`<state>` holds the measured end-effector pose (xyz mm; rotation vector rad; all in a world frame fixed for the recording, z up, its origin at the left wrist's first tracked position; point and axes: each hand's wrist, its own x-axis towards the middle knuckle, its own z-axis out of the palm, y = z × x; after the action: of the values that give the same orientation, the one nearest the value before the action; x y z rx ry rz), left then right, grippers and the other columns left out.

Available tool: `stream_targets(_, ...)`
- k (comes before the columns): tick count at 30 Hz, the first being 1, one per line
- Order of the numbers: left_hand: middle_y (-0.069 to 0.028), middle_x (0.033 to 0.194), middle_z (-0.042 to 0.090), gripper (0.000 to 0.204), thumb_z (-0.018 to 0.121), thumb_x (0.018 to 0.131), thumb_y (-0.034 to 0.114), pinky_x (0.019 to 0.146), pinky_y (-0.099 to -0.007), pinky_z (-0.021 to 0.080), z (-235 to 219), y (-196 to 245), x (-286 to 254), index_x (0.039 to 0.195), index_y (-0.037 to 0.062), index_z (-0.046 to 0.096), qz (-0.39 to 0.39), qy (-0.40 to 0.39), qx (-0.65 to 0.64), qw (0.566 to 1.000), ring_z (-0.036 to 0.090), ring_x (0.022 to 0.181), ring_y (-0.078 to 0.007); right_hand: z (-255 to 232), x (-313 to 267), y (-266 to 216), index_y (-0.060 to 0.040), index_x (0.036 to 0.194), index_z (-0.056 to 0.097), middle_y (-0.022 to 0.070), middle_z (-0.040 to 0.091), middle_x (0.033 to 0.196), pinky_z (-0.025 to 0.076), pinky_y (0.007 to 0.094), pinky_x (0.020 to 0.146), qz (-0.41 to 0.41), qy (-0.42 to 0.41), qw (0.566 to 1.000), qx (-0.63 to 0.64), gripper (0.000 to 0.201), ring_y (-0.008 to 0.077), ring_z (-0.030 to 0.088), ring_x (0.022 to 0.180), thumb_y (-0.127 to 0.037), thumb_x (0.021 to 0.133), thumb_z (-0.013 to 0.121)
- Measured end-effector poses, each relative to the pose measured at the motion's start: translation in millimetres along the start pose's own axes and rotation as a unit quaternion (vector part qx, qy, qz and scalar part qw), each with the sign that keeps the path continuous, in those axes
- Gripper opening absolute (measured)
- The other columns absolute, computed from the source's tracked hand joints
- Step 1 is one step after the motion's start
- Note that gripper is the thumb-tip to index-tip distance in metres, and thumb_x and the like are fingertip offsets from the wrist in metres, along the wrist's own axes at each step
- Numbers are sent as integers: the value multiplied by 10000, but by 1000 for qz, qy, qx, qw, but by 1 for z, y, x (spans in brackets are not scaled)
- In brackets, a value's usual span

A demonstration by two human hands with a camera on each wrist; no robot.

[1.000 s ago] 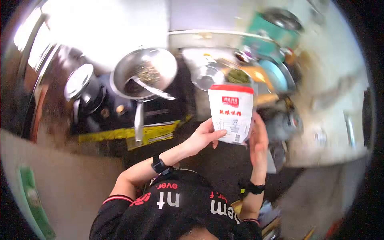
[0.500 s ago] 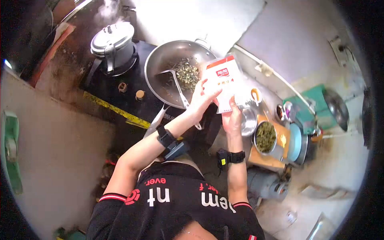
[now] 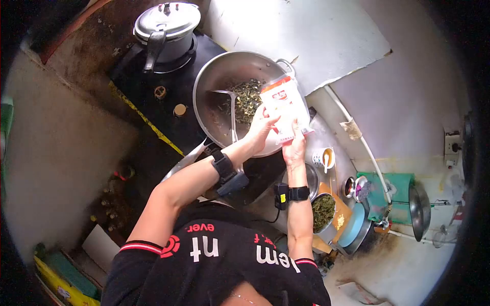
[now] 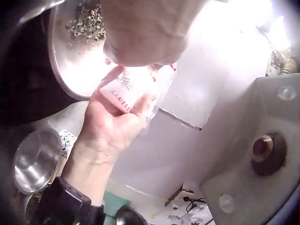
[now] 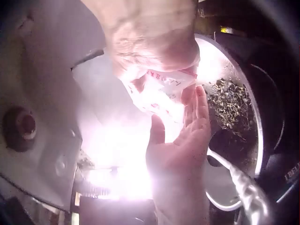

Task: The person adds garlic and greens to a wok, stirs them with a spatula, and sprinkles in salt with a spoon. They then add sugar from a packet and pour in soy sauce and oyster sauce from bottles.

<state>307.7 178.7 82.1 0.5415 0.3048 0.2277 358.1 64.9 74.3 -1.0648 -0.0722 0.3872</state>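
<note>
A white seasoning bag [image 3: 287,109] with a red band at its top is held over the right side of the wok [image 3: 204,112]. My left hand [image 3: 262,128] pinches its left edge, thumb on the front. From below, my right hand [image 3: 294,147] grips the lower end, its thumb lying on the printed side. In the left wrist view the right hand [image 4: 112,122] shows around the bag's bottom. Glare washes out much of the bag [image 5: 161,96] in the right wrist view. Chopped dark greens [image 3: 245,99] lie in the wok, with a metal spatula [image 3: 233,115] leaning in it.
A pressure cooker [image 3: 171,38] stands on the black stove [image 3: 138,86] at the back left. To the right are a white cup with a spoon [image 3: 323,157], a pot of greens [image 3: 322,211], a wooden board [image 3: 344,204] and a blue basin [image 3: 354,227].
The view has swung right, toward the stove. The bag, held in both hands, has gone from in front of the counter to over the wok, its top tilting left.
</note>
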Motion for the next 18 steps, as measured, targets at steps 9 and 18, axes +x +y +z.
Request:
stream_targets(9, -73, 1219, 488, 558, 577, 802, 43, 901, -332, 401, -5, -2, 8, 1294, 73, 316, -5, -4, -3, 1000, 469, 1122, -172, 12, 2, -8, -24, 1153, 506, 75, 570, 1097, 508, 331, 780, 29, 35, 999, 11, 313, 182, 573, 983, -131, 864, 559)
stream_targets(18, -64, 1194, 508, 596, 576, 794, 48, 795, -294, 416, -2, 7, 7, 1319, 86, 295, -23, 11, 13, 1000, 496, 1045, -153, 17, 8, -4, -54, 1203, 470, 81, 553, 1149, 495, 389, 762, 32, 7, 999, -5, 359, 205, 555, 1018, -212, 885, 520)
